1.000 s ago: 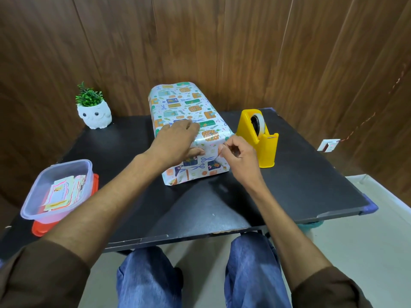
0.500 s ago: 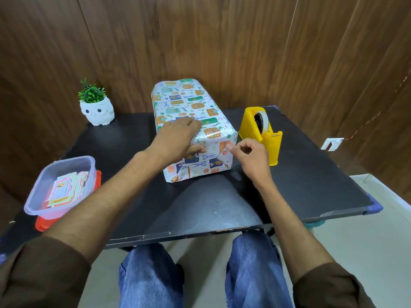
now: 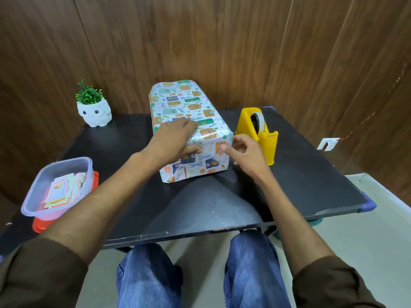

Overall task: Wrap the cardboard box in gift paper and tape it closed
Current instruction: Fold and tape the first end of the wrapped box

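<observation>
Dark wood panelling point(image 3: 222, 41) behind a black tabletop point(image 3: 200, 207). Resting mid-table, just beside a yellow plastic tape dispenser point(image 3: 260, 134): long cardboard box in white parcel-printed gift paper point(image 3: 189, 103), covered wherever visible, near end folded into flaps. Pinned by left hand point(image 3: 175, 138), palm flat on top, thumb on the end fold, likely against springing. Touched at the right flap by forefinger of right hand point(image 3: 246, 154); cannot tell whether pinching tape
</observation>
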